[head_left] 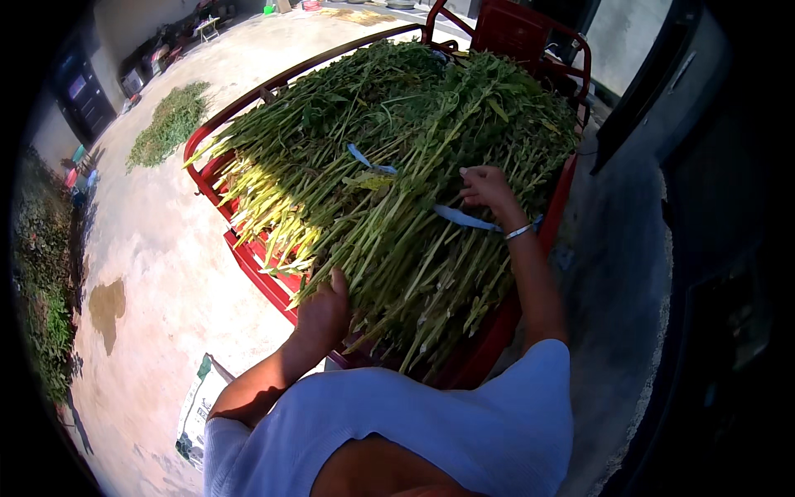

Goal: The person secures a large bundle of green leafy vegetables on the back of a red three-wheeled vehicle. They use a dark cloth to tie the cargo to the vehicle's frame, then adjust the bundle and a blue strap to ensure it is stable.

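Long cut green stalks (406, 207) with leafy tops lie heaped in the red cargo bed (495, 335) of a cart in front of me. Their pale cut ends point toward the near left. At the near edge of the heap, my left hand (323, 316) is closed around stalk ends, thumb up. My right hand (490, 190) is over the right part of the heap with its fingers curled; what they hold, if anything, is hidden. Just beneath it, a light blue strip (465, 218) runs across a bundle. Another blue strip (368, 159) lies across stalks farther left.
A red seat back (509, 31) rises at the cart's far end. Another green plant pile (172, 124) lies on the concrete at far left. A printed white sack (201, 406) is on the ground near my left elbow. Walls and a dark doorway border the right side.
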A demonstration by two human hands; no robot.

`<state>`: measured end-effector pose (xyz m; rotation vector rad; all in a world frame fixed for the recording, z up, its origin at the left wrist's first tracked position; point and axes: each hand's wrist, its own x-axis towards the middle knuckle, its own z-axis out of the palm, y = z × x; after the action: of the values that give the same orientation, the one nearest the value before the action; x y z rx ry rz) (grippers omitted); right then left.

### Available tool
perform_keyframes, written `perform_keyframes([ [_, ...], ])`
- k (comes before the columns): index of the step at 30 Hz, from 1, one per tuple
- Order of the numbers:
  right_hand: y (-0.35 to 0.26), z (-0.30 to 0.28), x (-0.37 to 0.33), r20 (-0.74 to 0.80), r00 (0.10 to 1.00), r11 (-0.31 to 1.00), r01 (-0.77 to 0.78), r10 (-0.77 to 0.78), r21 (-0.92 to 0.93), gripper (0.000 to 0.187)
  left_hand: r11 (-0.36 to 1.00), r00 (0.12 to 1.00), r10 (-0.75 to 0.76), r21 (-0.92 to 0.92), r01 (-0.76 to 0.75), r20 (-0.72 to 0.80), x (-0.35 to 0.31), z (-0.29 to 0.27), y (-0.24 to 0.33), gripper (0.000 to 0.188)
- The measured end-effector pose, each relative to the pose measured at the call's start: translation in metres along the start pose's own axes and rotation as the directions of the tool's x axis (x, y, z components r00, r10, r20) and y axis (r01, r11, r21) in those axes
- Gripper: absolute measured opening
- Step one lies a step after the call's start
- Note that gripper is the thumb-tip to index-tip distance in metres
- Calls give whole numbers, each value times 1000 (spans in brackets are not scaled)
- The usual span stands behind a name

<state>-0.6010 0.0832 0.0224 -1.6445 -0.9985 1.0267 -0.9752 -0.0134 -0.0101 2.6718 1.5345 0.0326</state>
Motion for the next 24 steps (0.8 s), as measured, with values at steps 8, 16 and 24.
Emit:
perform_keyframes([
  [8, -58, 15, 18, 25, 715, 482, 496, -699, -722, 26, 947, 955, 158, 314, -74, -251, 1, -9, 6, 48],
  [16, -83, 125, 39, 584, 697, -255, 527, -417, -811, 30, 928, 959, 149, 368, -51, -242, -3, -12, 3, 45],
  [24, -56, 106, 84, 496, 772, 500, 635, -396, -589, 25, 952, 957, 120, 304, -36, -264, -5, 3, 10, 44],
])
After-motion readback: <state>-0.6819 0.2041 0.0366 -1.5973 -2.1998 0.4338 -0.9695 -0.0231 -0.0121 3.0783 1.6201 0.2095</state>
